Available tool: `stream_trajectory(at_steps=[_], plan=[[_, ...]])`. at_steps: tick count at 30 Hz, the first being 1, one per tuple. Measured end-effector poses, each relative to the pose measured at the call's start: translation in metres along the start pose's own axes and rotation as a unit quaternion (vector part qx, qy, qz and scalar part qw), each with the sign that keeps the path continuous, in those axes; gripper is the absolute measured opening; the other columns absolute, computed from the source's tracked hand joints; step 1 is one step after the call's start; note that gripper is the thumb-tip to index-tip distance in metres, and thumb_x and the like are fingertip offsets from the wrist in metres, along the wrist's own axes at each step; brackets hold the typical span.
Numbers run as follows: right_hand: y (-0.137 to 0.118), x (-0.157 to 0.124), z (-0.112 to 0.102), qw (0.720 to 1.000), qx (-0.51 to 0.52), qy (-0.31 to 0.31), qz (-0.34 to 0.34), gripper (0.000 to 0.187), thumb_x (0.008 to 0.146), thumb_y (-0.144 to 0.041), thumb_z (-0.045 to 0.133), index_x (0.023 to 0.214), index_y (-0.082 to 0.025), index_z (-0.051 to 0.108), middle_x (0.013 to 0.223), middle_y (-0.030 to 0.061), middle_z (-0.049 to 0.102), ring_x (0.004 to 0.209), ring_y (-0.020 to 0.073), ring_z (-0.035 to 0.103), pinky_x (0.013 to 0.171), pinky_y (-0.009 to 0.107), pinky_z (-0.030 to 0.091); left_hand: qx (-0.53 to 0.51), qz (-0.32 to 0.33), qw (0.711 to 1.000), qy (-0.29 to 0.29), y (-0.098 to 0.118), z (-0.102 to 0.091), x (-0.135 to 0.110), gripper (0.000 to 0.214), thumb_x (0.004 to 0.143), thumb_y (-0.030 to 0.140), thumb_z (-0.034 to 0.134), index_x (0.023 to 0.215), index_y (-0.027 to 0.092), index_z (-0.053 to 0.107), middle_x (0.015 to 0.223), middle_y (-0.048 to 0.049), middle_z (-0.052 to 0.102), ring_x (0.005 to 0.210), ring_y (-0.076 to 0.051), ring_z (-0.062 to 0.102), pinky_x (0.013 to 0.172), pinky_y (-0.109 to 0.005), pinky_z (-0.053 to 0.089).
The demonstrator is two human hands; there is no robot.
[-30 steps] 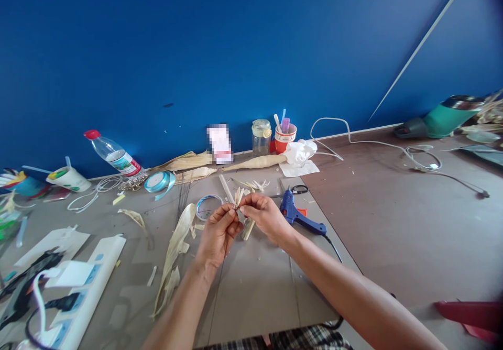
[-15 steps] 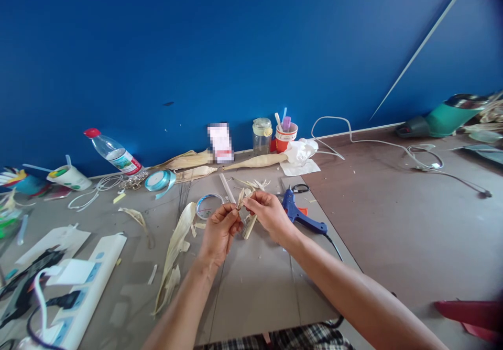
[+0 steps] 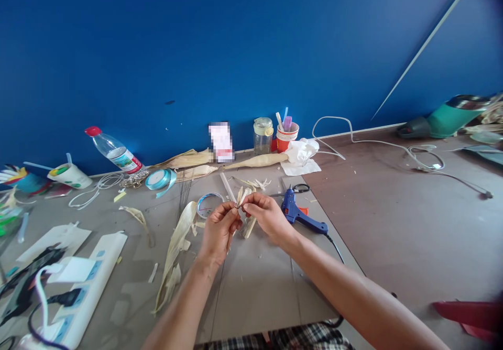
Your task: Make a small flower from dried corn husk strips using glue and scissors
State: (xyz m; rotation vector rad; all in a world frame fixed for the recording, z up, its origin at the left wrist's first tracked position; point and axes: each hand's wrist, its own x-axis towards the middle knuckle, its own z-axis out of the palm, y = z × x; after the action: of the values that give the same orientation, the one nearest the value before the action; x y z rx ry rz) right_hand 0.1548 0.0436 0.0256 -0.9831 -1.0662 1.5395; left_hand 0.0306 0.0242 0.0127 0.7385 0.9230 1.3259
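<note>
Over the middle of the table, my left hand (image 3: 223, 228) is closed in a pinch on the base of a small bundle of dried corn husk (image 3: 241, 196). Its pale pieces stick up between my two hands. My right hand (image 3: 264, 212) pinches the same husk from the other side, fingertips almost meeting those of the left. A roll of tape (image 3: 209, 205) lies just behind my left hand. Cut husk strips (image 3: 250, 228) rest beneath my right hand. To the right lies a blue glue gun (image 3: 301, 212). A long torn husk (image 3: 178, 248) lies left of my left forearm.
A white power strip (image 3: 101, 276) with plugs occupies the front left. Along the blue wall stand a tilted water bottle (image 3: 118, 153), a glass jar (image 3: 262, 136) and a paper cup (image 3: 286, 138). A blue ribbon spool (image 3: 157, 179) lies nearby. White cable (image 3: 377, 141) crosses the right side.
The fingers of my right hand have shifted slightly around the husk, and its pieces look more spread. My left hand stays nearly in place. The whole view has shifted very slightly.
</note>
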Motion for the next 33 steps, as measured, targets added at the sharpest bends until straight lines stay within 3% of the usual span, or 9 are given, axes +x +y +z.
stream_trajectory(at_steps=[5, 16, 27, 33], plan=[[0.01, 0.004, 0.001, 0.999, -0.027, 0.004, -0.043, 0.009, 0.066, -0.023, 0.06, 0.071, -0.016, 0.056, 0.062, -0.0038, 0.053, 0.058, 0.0092, 0.046, 0.057, 0.023, 0.036, 0.002, -0.004, 1.0, 0.002, -0.001, -0.002, 0.001, 0.012, 0.071, 0.021, 0.068, 0.078, 0.015, 0.06, 0.054, 0.0064, 0.048, 0.043, -0.002, 0.036, 0.048, -0.017, 0.031], [0.013, 0.005, 0.0, 0.996, -0.066, 0.004, -0.066, 0.011, 0.068, -0.025, 0.06, 0.068, -0.017, 0.053, 0.06, -0.0043, 0.051, 0.056, 0.0089, 0.046, 0.054, 0.022, 0.038, 0.041, 0.017, 0.999, 0.01, -0.005, -0.004, 0.0, 0.012, 0.072, 0.023, 0.068, 0.078, 0.017, 0.059, 0.057, 0.0064, 0.048, 0.045, -0.003, 0.037, 0.049, -0.018, 0.033], [0.012, 0.001, 0.002, 0.997, -0.035, -0.005, -0.071, 0.009, 0.066, -0.021, 0.059, 0.064, -0.017, 0.051, 0.055, -0.0059, 0.048, 0.052, 0.0075, 0.045, 0.051, 0.02, 0.036, 0.236, 0.082, 0.968, -0.004, -0.002, -0.008, -0.002, 0.012, 0.076, 0.028, 0.062, 0.075, 0.018, 0.055, 0.054, 0.0056, 0.047, 0.049, -0.008, 0.04, 0.047, -0.02, 0.03], [0.008, -0.001, 0.004, 0.999, 0.014, -0.03, -0.043, 0.008, 0.065, -0.019, 0.056, 0.063, -0.019, 0.048, 0.05, -0.0065, 0.05, 0.047, 0.0091, 0.05, 0.047, 0.021, 0.038, 0.242, 0.081, 0.967, -0.01, 0.002, -0.003, -0.004, 0.015, 0.073, 0.028, 0.066, 0.071, 0.017, 0.055, 0.053, 0.0045, 0.049, 0.049, -0.008, 0.041, 0.048, -0.02, 0.031]])
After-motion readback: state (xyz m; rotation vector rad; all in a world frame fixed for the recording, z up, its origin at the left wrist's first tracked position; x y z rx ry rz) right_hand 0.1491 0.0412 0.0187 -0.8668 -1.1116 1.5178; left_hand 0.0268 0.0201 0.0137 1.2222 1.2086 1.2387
